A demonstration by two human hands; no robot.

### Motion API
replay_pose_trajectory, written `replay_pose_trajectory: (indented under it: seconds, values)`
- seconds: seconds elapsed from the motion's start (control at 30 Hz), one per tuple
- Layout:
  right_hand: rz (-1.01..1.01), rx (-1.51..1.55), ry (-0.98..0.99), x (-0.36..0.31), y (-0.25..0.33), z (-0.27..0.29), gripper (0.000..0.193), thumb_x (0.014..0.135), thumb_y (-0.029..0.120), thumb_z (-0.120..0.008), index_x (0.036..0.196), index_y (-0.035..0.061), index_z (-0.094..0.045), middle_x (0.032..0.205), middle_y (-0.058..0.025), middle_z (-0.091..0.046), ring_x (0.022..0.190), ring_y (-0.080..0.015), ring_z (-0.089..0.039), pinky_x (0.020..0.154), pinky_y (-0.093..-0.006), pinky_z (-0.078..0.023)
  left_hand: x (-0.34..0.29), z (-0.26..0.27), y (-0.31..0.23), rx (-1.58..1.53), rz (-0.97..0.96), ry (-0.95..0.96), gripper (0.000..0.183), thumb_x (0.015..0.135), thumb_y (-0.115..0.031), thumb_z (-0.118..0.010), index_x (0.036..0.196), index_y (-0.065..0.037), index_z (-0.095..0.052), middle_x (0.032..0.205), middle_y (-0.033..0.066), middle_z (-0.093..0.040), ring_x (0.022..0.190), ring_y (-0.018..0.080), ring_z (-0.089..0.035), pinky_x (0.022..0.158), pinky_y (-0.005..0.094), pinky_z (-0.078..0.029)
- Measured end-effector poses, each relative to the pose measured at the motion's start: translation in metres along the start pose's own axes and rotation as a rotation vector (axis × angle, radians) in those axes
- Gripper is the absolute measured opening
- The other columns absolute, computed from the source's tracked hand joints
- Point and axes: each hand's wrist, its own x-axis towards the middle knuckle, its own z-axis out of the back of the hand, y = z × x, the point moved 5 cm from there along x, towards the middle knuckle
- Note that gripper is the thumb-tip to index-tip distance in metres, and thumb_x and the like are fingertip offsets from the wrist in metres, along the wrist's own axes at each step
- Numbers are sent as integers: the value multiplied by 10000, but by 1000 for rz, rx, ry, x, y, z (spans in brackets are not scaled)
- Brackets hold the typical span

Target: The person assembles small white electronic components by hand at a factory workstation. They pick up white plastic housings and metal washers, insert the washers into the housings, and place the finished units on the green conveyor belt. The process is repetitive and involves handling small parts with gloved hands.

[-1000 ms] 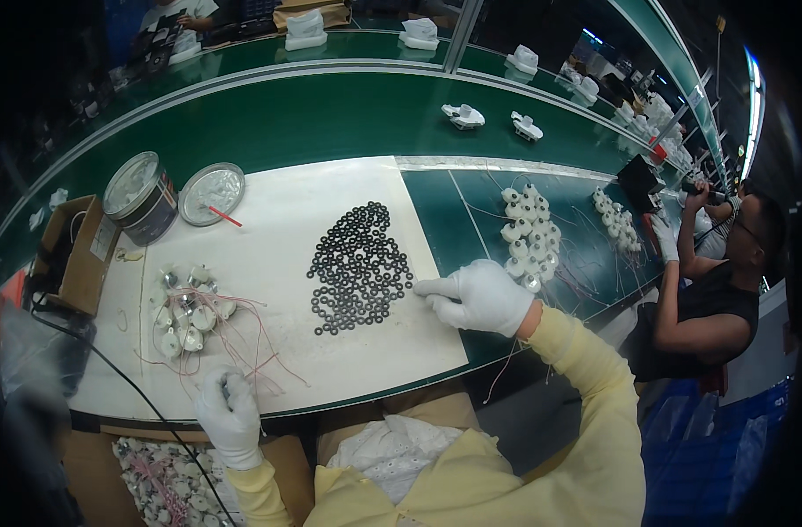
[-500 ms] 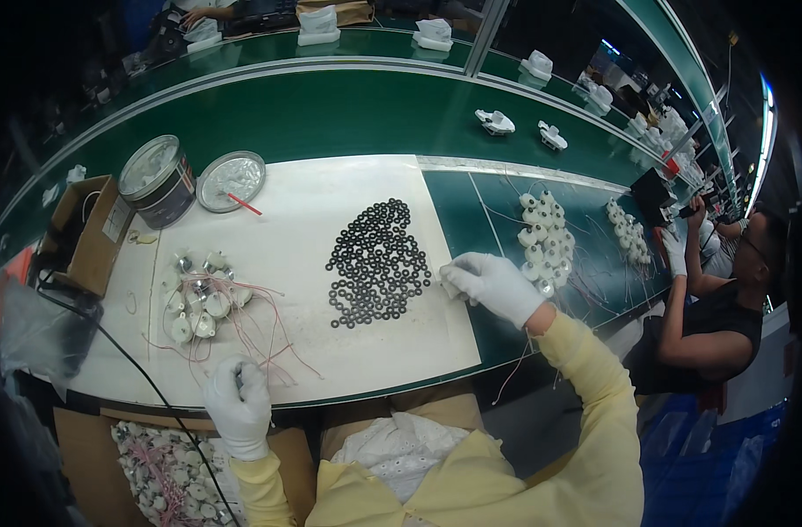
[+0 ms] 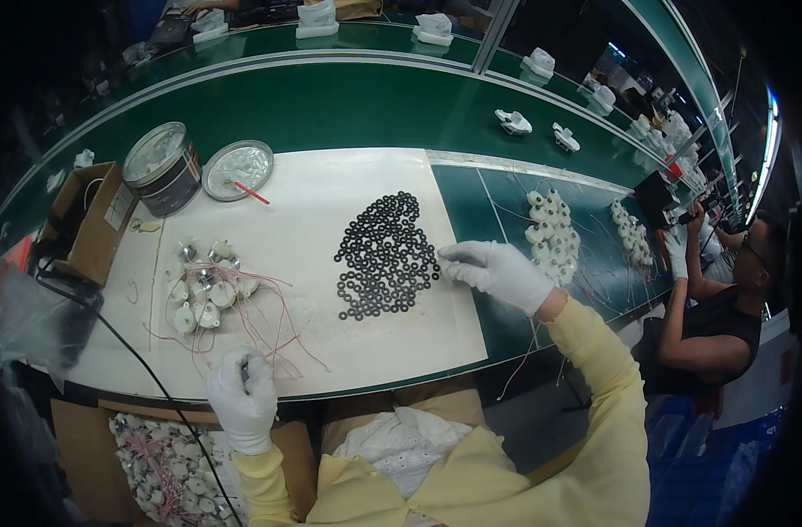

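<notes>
Right hand, gloved, one: is hovering at the right edge of a spread of black rings (image 3: 388, 255), thumb and forefinger nearly meeting, any grip impossible to tell; the rings are lying mid-way across a white sheet (image 3: 304, 184). Left hand (image 3: 244, 395), gloved, one: is curling half closed near the pink-wired white parts (image 3: 208, 314), contents unclear. Tin (image 3: 168, 186) and round lid (image 3: 234, 167), one each: are resting beyond those parts.
</notes>
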Motion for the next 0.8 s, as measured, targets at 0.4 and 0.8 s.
replay_pose_trajectory:
  seconds: [0.4,0.8]
  values:
    - [605,-805,-16,6,40,-10,256,809,189,-768,1058,134,-745,858,-66,-736,719,-270,-702,672,-374,-543,-2,0,3,17,-15,10,42,896,-80,-619,865,-53,-617,631,102,-545,524,283,-509,522,404,-390]
    - [437,-561,10,18,25,15,230,924,246,-683,1101,125,-766,965,-97,-761,838,-298,-727,758,-373,-567,-3,-3,5,10,-7,9,38,894,-78,-615,868,-52,-620,655,106,-560,572,300,-526,560,423,-404]
